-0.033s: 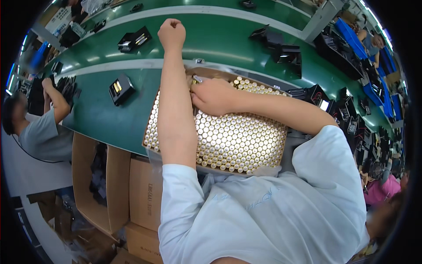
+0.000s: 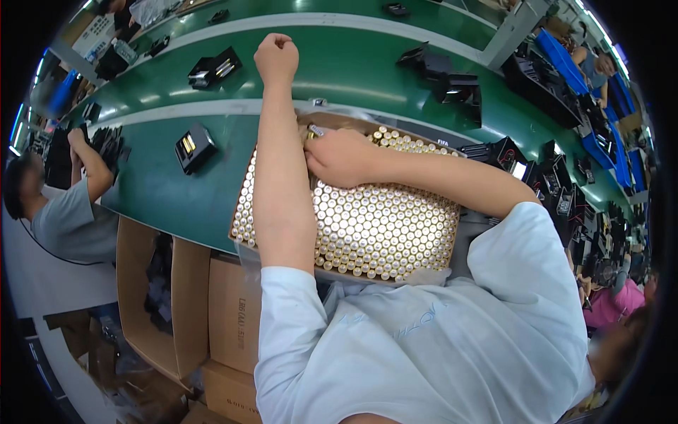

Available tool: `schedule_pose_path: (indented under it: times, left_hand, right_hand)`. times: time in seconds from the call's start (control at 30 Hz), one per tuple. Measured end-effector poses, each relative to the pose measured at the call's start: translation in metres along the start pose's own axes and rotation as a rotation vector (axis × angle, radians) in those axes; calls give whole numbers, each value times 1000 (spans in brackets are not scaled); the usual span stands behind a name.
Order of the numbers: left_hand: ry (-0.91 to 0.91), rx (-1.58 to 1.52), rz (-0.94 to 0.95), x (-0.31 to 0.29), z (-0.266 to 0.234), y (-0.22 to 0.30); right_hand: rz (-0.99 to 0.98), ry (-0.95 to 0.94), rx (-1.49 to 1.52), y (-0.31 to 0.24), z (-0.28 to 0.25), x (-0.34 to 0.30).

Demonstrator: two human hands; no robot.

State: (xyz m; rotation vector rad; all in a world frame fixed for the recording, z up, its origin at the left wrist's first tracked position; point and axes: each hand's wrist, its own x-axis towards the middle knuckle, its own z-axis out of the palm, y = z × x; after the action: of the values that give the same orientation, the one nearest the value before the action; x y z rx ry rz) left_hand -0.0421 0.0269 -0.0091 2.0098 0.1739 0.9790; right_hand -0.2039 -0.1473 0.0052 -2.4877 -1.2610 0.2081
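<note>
A cardboard box packed with upright AA-type batteries stands in front of me. My right hand reaches over it from the right, its fingers curled down at the left part of the rows. At those fingertips a loose battery lies tilted, seemingly pinched; the tips are partly hidden. Stretched far forward across the box, my left hand is closed in a fist above the green belt. Anything inside that fist is out of sight. My left forearm covers part of the batteries.
Left of the box, a black battery case with batteries showing sits on the green table. More black cases lie on the far belt. Cartons stand below the table. A co-worker sits at left; black devices crowd the right.
</note>
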Motion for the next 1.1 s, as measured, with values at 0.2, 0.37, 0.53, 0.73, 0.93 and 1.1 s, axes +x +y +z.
schedule_pose_path:
  times: [0.2,0.37,0.53,0.73,0.93,1.1]
  left_hand:
    - [-741,151,32,10,30,41]
    - [-1087,250,29,14,76,67]
    - [-817,-150,23,15,150,38]
    - [-915,-46,340,-6,166,50]
    - [-1110,95,104,16,91,82]
    - [-848,-257,-212,24,37,55]
  right_hand:
    - [39,-86,6,2,-7,3]
    - [-10,-64,-31,0,-8,-1]
    - [-116,51,-83,7,9,-5]
    - [-219,485,249,26,39,-7]
    - [-129,-29,55,37,18,15]
    - [-90,106,280,33,-23,12]
